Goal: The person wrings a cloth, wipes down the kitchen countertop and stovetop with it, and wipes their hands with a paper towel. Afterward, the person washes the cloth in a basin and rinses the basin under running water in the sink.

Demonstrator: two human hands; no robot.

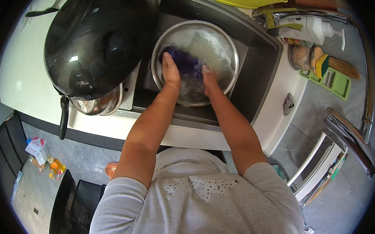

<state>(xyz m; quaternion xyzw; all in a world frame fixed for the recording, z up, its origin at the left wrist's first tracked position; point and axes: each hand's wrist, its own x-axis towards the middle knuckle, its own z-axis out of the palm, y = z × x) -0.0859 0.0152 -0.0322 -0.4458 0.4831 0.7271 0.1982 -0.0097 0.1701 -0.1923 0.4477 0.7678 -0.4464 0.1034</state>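
Observation:
A round stainless-steel basin (233, 57) of cloudy, foamy water stands in the dark sink (251, 70). In the water lies a purple cloth-like thing (185, 61), blurred by foam. My left hand (170, 67) is at its left end, palm turned inward, fingers partly under water. My right hand (208, 77) reaches into the water at its right end, its fingers mostly hidden. Both hands touch or nearly touch the purple thing; whether the fingers are closed on it cannot be made out.
A large black wok (99, 45) covers the sink's left side, above a steel pot (97, 105). A chrome faucet (348, 135) arches at the right. Beyond the sink's right edge are a white pump bottle (306, 28), a yellow-green sponge (322, 65) and a green grater (341, 83).

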